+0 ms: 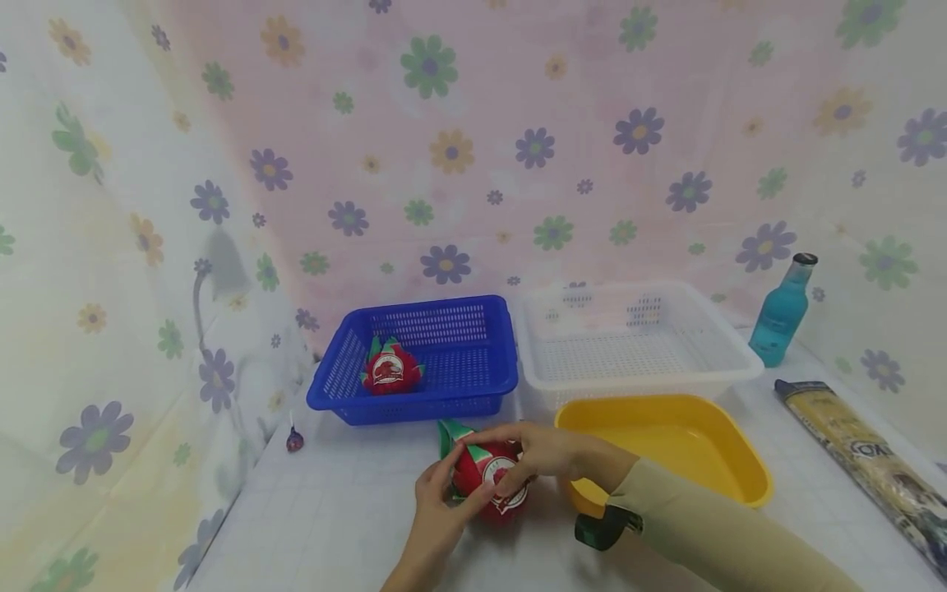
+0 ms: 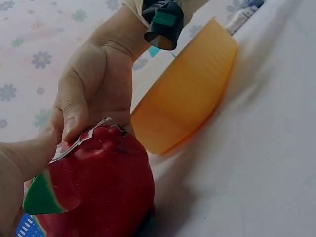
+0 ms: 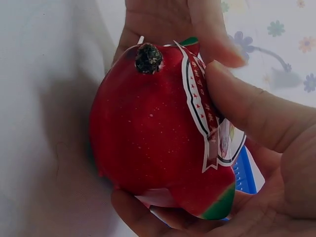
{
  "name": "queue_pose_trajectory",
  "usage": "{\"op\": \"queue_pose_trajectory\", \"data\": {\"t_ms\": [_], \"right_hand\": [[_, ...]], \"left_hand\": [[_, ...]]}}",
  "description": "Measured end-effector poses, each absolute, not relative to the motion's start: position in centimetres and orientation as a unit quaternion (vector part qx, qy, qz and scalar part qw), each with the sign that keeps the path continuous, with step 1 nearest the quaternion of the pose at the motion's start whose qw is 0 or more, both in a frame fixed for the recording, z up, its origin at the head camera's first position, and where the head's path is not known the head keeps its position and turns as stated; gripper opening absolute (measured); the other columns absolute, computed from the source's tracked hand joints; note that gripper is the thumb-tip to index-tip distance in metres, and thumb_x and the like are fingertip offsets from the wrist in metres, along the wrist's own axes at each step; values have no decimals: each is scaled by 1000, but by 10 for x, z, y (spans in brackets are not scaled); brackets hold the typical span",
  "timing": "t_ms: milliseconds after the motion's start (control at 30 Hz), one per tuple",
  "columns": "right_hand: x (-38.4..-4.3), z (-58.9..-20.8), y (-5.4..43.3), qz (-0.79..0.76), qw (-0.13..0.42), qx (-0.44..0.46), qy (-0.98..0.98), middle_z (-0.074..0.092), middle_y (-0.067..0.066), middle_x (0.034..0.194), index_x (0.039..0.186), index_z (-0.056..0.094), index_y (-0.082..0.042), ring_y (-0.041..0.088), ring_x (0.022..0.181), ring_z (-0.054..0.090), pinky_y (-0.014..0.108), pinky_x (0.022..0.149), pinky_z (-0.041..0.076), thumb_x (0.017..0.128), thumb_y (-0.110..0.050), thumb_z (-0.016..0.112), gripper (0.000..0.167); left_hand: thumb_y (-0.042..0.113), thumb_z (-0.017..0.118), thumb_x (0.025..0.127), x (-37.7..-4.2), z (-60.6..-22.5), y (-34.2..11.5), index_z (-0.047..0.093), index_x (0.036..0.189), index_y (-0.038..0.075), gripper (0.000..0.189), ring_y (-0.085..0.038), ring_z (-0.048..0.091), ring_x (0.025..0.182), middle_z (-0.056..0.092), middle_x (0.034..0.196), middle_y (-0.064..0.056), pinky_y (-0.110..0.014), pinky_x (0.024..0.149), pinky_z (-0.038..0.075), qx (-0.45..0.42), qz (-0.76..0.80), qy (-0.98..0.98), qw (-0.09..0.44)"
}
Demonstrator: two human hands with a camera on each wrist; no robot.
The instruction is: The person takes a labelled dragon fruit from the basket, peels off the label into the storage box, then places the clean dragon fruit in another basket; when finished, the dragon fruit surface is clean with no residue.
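Note:
Both hands hold a red dragon fruit with green scales, low over the white table at the front. My left hand grips its left side, thumb near a white-edged label. From the right, my right hand curls over the fruit with its thumb on the label. In the right wrist view, the label's border stands slightly off the skin, and the dark stem end shows. A second labelled dragon fruit lies in the blue basket behind.
A white basket stands right of the blue one, with a yellow basin in front of it. Farther right are a blue bottle and a long yellow-brown packet. A small wrapped lollipop lies at left.

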State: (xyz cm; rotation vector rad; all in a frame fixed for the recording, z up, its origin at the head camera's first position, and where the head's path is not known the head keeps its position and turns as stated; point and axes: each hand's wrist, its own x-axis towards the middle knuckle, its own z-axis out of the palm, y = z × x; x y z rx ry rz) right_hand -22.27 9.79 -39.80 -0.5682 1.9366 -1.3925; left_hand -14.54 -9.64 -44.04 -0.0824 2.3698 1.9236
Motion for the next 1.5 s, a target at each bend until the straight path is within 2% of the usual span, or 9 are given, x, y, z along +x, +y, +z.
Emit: {"op": "queue_pose_trajectory", "data": {"t_ms": [200,567,867,1233,1500], "right_hand": [[-223,-395,100,-538,332,-210,746,58,8,127,138,58,-30,27,111,54,42,90,58,78,-6,80,68],[-224,-396,101,-504,301,-200,785,63,3,123,134,61,-33,24,104,56,36,81,59,82,-18,79,57],[-226,-401,106,-532,319,-226,751,57,9,138,137,60,-21,21,102,59,35,84,58,92,-20,68,46],[-226,-399,102,-539,298,-226,755,54,12,145,134,62,-19,19,99,60,32,81,59,93,-17,67,42],[-228,-401,101,-546,300,-219,751,55,12,143,134,63,-17,19,97,62,33,82,60,91,-14,68,43]], "left_hand": [[40,78,83,-146,-444,-95,29,155,24,88,-53,34,135,8,151,-26,-58,103,47,-13,635,769,69],[43,79,82,-146,-442,-90,34,152,31,84,-50,37,132,15,150,-25,-59,101,48,-30,631,774,55],[43,82,78,-147,-444,-88,39,150,28,85,-47,40,129,20,149,-25,-56,101,50,-49,621,781,39],[40,84,75,-149,-444,-88,33,152,30,93,-50,34,132,12,150,-25,-58,101,49,-50,626,777,39],[39,87,72,-151,-444,-87,34,152,27,96,-50,35,131,15,149,-25,-56,100,51,-61,608,791,31]]}}
